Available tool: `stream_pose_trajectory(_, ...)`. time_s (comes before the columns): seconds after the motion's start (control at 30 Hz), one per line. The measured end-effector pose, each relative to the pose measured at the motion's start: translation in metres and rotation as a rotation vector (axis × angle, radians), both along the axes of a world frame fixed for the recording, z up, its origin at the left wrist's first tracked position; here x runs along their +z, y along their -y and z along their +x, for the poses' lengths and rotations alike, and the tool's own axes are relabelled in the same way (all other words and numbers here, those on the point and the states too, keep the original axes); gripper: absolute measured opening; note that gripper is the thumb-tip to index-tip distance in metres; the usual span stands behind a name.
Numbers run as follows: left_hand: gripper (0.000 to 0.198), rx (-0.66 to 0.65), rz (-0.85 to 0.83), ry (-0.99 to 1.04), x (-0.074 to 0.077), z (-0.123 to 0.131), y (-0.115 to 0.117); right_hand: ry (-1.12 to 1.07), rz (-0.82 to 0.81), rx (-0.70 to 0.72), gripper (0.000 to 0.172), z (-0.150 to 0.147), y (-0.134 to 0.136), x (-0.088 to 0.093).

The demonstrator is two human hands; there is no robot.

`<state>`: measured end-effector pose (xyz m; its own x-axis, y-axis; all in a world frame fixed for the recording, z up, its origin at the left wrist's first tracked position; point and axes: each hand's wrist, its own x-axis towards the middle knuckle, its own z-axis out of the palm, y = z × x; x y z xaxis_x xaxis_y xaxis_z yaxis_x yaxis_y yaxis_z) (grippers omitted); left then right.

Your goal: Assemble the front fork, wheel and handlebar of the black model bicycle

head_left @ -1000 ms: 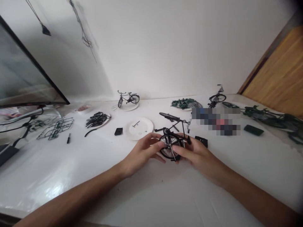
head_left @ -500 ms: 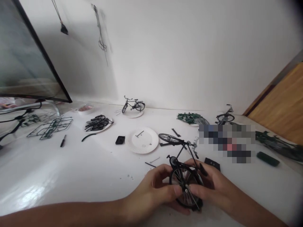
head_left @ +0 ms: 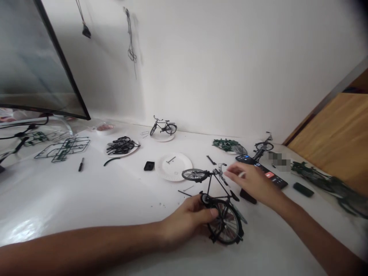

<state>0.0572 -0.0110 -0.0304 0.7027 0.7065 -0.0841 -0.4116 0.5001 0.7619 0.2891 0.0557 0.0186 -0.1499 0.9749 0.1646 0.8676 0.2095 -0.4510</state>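
Black model bicycle (head_left: 227, 222), lower center, tilted: my left hand (head_left: 186, 220) grips it, fingers curled; my right hand (head_left: 250, 180) is open beside its handlebars (head_left: 221, 169).

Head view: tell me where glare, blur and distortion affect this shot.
Head view: bright glare lies on the glossy white tabletop at lower left; the wide lens visibly bends the monitor and stretches the forearms; the right hand looks slightly soft, the model bicycle sharper; the top right corner darkens; a pixelated block hides a small area beyond the phone.
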Motion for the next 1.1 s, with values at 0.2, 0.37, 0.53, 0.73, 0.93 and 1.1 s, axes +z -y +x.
stream_pose_trajectory(0.2, 0.031, 0.051, -0.001, 0.058, 0.001, 0.002, -0.001, 0.092, 0.072, -0.063, 0.013, -0.023, -0.03, -0.027)
stream_pose_trajectory(0.37, 0.026, 0.136, -0.032, -0.009, 0.004, 0.001, 0.0, 0.026, 0.083, -0.046, 0.023, -0.016, 0.004, -0.016)
stream_pose_trajectory(0.53, 0.028, 0.17, -0.022, -0.11, 0.004, 0.0, -0.001, -0.589, 0.118, 0.037, 0.018, -0.013, 0.051, 0.004)
stream_pose_trajectory(0.73, 0.029, 0.17, -0.072, -0.06, 0.009, 0.002, -0.001, -0.685, 0.247, 0.12, 0.01, -0.041, 0.086, 0.014)
stream_pose_trajectory(0.93, 0.03, 0.153, -0.047, -0.09, 0.01, -0.001, -0.002, -0.586, 0.279, 0.215, 0.019, -0.053, 0.1, 0.008)
stream_pose_trajectory(1.1, 0.032, 0.141, 0.013, -0.223, 0.009, -0.004, -0.004, -0.573, 0.296, 0.232, 0.023, -0.048, 0.099, 0.006)
